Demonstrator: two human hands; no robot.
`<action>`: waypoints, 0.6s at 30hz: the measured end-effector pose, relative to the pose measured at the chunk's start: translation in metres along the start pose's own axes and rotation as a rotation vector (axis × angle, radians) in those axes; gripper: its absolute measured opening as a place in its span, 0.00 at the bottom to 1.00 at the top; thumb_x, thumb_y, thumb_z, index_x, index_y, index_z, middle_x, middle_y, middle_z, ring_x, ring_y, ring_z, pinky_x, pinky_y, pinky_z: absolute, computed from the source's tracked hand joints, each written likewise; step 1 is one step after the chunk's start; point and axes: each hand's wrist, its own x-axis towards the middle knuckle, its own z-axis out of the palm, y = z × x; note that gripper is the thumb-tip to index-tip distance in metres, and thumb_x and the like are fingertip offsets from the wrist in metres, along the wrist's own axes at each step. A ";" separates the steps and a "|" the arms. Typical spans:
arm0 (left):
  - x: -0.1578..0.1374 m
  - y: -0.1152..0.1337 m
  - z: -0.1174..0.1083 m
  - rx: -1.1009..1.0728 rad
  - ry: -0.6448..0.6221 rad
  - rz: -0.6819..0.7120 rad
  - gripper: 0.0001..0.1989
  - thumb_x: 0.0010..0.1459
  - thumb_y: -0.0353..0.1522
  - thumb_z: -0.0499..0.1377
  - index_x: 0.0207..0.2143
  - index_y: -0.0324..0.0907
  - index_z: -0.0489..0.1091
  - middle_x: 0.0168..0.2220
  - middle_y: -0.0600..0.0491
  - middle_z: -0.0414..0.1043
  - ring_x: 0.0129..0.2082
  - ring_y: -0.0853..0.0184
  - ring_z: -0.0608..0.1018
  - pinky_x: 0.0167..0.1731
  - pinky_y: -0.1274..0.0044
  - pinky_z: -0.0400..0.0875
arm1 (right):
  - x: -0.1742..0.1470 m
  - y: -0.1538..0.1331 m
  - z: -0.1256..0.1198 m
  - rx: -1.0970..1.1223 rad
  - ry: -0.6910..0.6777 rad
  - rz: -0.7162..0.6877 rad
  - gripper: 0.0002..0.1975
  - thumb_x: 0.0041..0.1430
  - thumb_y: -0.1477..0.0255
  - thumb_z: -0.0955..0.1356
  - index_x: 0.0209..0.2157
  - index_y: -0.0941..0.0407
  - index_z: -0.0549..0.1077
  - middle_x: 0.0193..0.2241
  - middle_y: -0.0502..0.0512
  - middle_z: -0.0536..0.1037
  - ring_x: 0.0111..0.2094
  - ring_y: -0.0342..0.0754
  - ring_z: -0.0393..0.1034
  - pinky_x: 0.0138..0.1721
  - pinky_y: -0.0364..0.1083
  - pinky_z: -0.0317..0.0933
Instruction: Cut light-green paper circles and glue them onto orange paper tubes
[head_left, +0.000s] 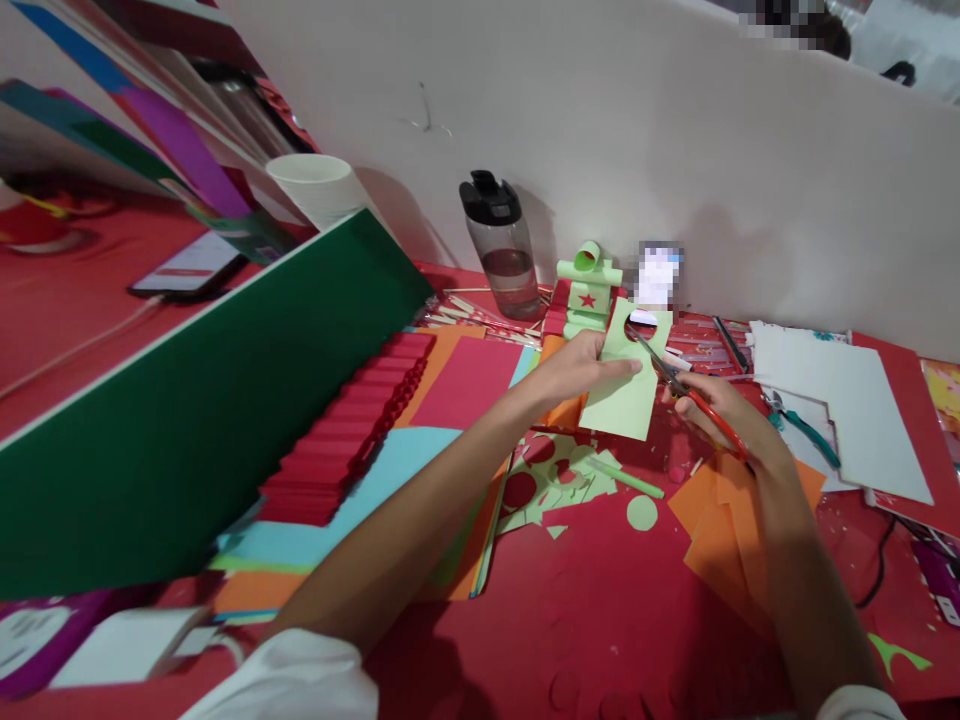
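The left hand [581,368] pinches a pale green card [621,398] by its left edge, thumb across the front, above the middle of the red table [600,600]; the right hand [729,412] curls around red-handled scissors [712,418], their blades at the round hole near the card's top. A red star marks the green paper model [575,298] just behind. The purple item [34,640] at the lower left has a white label, seemingly printed but too blurred to read. A green board [225,400] slants across the left side, hiding some of the table beyond, beside a red pleated stack [345,425]. The left forearm crosses over coloured sheets [469,380]. A black-lidded bottle [506,255] stands near the wall, teal-handled pliers [814,438] lie on the right, and orange sheets [712,525] are partly under the right forearm.
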 end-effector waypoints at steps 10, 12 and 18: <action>0.017 -0.023 -0.005 -0.473 0.027 0.165 0.22 0.58 0.48 0.66 0.42 0.38 0.80 0.38 0.46 0.84 0.39 0.56 0.85 0.37 0.71 0.78 | 0.002 0.005 0.012 0.246 0.162 -0.055 0.32 0.63 0.36 0.67 0.37 0.53 0.69 0.24 0.46 0.67 0.20 0.40 0.59 0.19 0.41 0.53; 0.019 -0.027 -0.003 -0.486 0.053 0.227 0.21 0.54 0.45 0.69 0.43 0.39 0.80 0.40 0.48 0.85 0.37 0.59 0.84 0.36 0.73 0.77 | 0.005 0.006 0.017 0.294 0.210 -0.063 0.33 0.61 0.35 0.67 0.39 0.53 0.70 0.24 0.46 0.67 0.20 0.40 0.61 0.19 0.41 0.54; 0.020 -0.046 0.016 -0.240 0.158 0.413 0.32 0.46 0.43 0.77 0.53 0.44 0.78 0.47 0.47 0.84 0.48 0.55 0.83 0.49 0.69 0.78 | 0.016 0.011 0.033 0.268 0.317 -0.157 0.34 0.62 0.35 0.65 0.43 0.53 0.72 0.24 0.47 0.70 0.20 0.42 0.65 0.20 0.42 0.60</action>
